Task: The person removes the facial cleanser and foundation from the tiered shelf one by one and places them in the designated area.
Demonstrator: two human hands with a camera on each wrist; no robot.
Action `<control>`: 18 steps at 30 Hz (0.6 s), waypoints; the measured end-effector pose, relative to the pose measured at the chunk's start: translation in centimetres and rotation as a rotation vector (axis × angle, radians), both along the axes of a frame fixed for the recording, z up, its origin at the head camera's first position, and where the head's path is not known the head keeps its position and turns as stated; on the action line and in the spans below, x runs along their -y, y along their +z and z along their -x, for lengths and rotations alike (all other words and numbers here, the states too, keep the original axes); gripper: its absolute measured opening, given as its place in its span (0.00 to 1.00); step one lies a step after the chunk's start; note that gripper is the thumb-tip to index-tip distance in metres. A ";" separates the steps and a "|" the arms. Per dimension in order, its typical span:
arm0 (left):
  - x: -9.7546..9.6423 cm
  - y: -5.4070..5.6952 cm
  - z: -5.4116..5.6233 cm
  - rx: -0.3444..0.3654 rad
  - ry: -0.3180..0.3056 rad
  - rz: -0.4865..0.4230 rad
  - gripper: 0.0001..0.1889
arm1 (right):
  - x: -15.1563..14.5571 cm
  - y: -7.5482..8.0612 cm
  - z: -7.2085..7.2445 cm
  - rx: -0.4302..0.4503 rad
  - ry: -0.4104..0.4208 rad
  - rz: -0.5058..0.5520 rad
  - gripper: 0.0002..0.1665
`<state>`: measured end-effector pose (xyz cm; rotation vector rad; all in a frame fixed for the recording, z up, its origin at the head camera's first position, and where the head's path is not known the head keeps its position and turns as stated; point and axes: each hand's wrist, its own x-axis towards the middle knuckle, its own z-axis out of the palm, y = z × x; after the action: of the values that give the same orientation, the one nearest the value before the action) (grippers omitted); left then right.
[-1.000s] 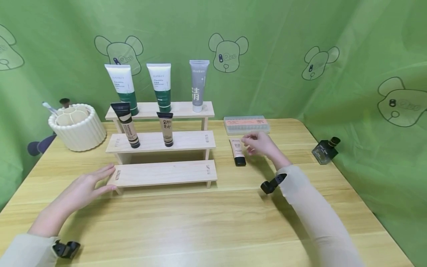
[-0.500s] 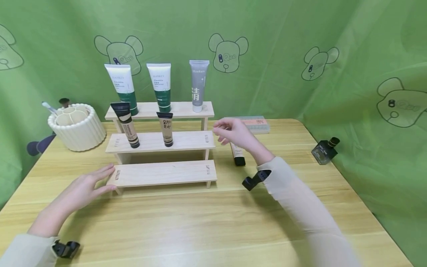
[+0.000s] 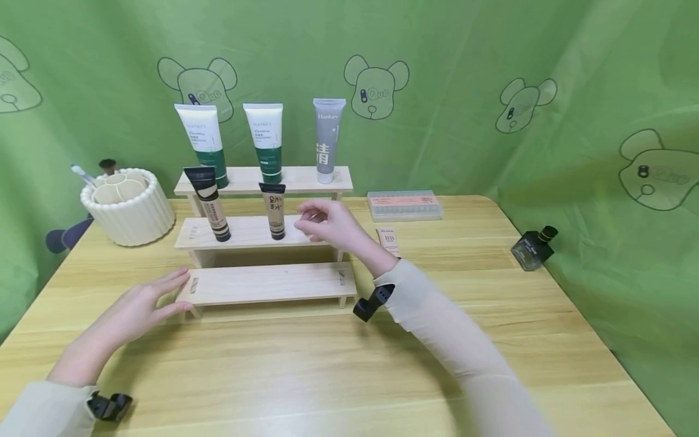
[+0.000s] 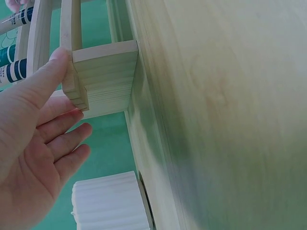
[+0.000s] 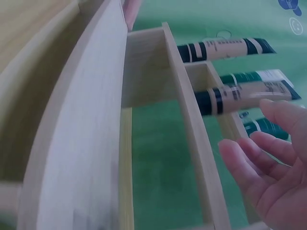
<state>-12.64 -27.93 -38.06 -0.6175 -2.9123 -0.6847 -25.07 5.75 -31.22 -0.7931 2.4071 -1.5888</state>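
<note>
A three-tier wooden display stand [image 3: 273, 284] stands mid-table. My left hand [image 3: 136, 309] holds the left end of its lowest shelf between thumb and fingers, as the left wrist view shows. My right hand [image 3: 333, 224] is above the middle shelf's right part, fingers loosely bent and empty, just right of a small beige tube [image 3: 275, 212]. In the right wrist view a gap shows between the fingertips [image 5: 229, 147] and that tube. A larger beige tube with a black end [image 3: 210, 206] stands at the shelf's left. A BB cream tube [image 3: 388, 240] lies right of the stand, partly hidden by the wrist.
Two white-green tubes [image 3: 264, 139] and a grey tube [image 3: 329, 139] stand on the top shelf. A white ribbed brush holder [image 3: 133, 212] is at left. A clear flat box [image 3: 405, 207] lies behind the BB cream; a dark perfume bottle [image 3: 530, 250] is near the right edge.
My right hand has moved left from beside the BB cream tube, across the stand's right end, to the small beige tube. The left hand has kept its place.
</note>
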 end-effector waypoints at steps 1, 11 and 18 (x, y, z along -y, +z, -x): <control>0.0 0.0 0.0 0.000 0.001 -0.001 0.32 | 0.4 0.0 0.0 0.001 0.000 0.005 0.19; 0.0 0.0 0.0 -0.002 0.005 -0.005 0.32 | 2.6 -0.4 0.1 0.020 -0.023 0.048 0.21; 0.0 -0.1 -0.1 -0.011 0.007 -0.002 0.32 | 3.4 -0.6 0.1 0.028 -0.037 0.060 0.19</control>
<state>-12.54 -27.91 -38.16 -0.6086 -2.9021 -0.6805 -25.16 2.39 -31.82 -0.7349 2.3787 -1.6822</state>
